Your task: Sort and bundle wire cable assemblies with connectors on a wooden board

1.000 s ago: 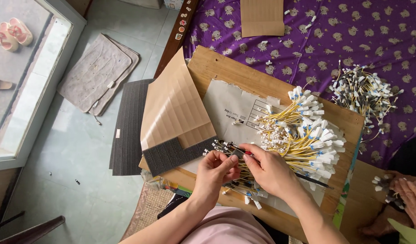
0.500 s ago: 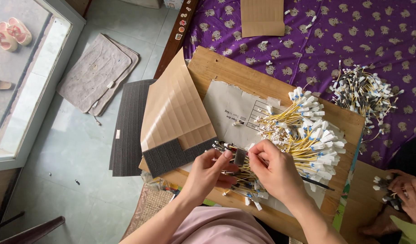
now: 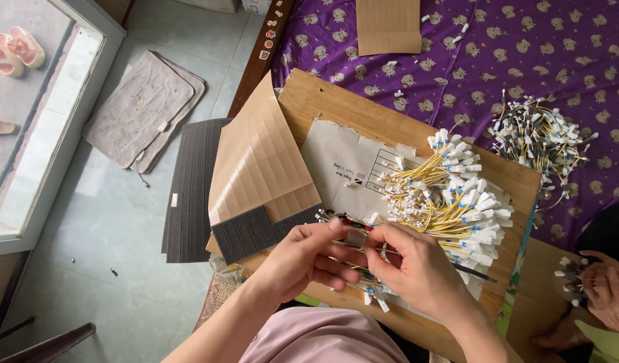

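Pinching a small bundle of thin wires [image 3: 363, 236] at lower centre of the frame, left hand [image 3: 302, 259] and right hand [image 3: 413, 265] both close fingers on it. Judged light, limp, tangle-prone; best gripped mid-bundle. Two wire heaps: yellow pile [image 3: 450, 202] on wooden board [image 3: 323, 101], second heap [image 3: 538, 138] on purple cloth [image 3: 565, 47] upper right. One co-worker's hand [image 3: 602, 282], lower right.

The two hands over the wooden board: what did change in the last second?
The left hand and right hand shifted slightly apart and back together, keeping their grip on the same small dark piece among thin wires. The pile of yellow wires, the wooden board and the foam sheet stayed put.
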